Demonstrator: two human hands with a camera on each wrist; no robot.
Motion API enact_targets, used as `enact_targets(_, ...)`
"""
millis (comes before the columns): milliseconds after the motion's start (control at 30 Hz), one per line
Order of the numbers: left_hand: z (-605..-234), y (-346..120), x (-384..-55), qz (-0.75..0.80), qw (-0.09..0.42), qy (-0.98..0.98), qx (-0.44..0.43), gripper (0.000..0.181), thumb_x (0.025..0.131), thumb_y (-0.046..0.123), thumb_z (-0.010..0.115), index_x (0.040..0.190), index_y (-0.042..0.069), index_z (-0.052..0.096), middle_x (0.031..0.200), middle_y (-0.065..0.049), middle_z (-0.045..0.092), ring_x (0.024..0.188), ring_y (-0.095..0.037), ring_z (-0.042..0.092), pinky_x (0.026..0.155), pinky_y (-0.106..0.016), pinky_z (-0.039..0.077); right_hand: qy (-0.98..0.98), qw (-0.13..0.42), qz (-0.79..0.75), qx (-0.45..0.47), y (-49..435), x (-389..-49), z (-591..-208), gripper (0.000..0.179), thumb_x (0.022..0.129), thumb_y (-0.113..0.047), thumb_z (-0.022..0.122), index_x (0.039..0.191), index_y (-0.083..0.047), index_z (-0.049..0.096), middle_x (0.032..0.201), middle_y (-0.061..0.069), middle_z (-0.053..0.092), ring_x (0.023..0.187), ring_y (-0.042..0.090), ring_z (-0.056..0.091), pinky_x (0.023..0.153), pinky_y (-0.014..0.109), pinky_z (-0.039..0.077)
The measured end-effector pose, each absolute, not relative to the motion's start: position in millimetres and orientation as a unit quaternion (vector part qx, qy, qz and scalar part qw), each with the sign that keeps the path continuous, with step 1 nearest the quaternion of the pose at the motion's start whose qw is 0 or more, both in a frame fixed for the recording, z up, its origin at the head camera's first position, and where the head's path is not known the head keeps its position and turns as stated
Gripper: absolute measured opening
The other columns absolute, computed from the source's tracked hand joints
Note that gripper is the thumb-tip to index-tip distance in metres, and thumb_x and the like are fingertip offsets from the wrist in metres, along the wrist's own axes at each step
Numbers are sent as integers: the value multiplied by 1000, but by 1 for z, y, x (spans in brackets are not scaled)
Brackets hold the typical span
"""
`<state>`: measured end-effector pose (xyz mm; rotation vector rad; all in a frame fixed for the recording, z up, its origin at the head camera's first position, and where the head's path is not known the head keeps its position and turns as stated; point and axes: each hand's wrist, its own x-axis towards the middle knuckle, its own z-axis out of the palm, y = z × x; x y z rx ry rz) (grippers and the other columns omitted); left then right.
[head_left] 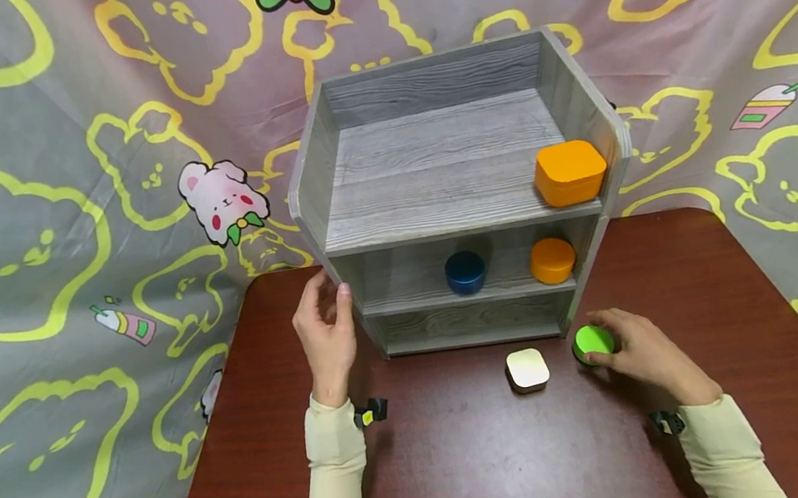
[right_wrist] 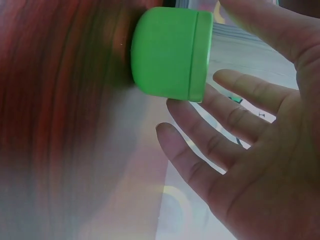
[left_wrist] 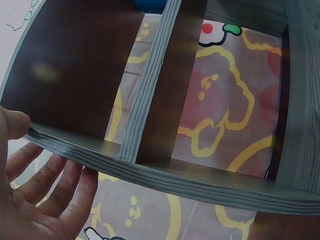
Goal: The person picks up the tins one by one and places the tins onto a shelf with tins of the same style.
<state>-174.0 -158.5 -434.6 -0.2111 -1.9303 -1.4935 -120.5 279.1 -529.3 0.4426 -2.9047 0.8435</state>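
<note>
My left hand (head_left: 327,334) holds the left side panel of a grey wood-grain shelf (head_left: 434,173). In the left wrist view, the thumb lies on the panel's inner side and the fingers (left_wrist: 55,185) on its outer side. At the shelf's lower right, my right hand (head_left: 642,347) is around a round green tin (head_left: 595,343) standing on the table. The right wrist view shows its fingers (right_wrist: 192,167) spread loosely beside the green tin (right_wrist: 167,55), with the thumb apart from it. Left of that tin sits a pale gold, rounded-square tin (head_left: 527,370).
An orange rounded-square tin (head_left: 569,173) stands at the right of the top shelf. Below it, a blue round tin (head_left: 465,272) and an orange round tin (head_left: 553,260) share the middle shelf. The dark red-brown table (head_left: 472,458) meets a cartoon-printed cloth (head_left: 156,188) behind.
</note>
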Motion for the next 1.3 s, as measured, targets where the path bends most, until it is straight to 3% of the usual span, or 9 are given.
enact_targets(333, -434, -158, -173, -577, 338, -740, -79, 28, 97, 0, 68, 125, -2, 70, 108, -24, 74, 94, -2, 67, 79, -12, 57, -952, 30, 271, 138, 278, -121, -535, 62, 73, -14, 91, 126, 4, 66, 114, 19, 72, 92, 27, 64, 78, 40, 52)
enact_targets(633, -433, -156, -173, -581, 337, -737, -76, 27, 96, -1, 68, 124, -4, 70, 107, -26, 74, 93, -11, 68, 79, -11, 56, -955, 19, 267, 125, 277, -120, -537, 59, 72, -13, 91, 123, 6, 66, 108, 17, 71, 89, 25, 63, 76, 38, 52)
enact_targets(900, -430, -153, -171, -583, 339, -735, -65, 27, 95, -8, 65, 121, -12, 67, 105, -34, 70, 91, -8, 66, 79, -10, 55, -955, 17, 270, 123, 277, -119, -538, 63, 70, -15, 95, 122, 7, 66, 107, 18, 71, 88, 26, 63, 74, 39, 52)
enact_targets(1300, -435, -157, -175, -589, 341, -728, -77, 28, 95, -1, 69, 123, -4, 70, 106, -25, 74, 91, -10, 68, 79, -12, 57, -955, 14, 271, 120, 277, -120, -538, 64, 70, -17, 95, 121, 7, 66, 108, 19, 71, 89, 27, 64, 75, 39, 52)
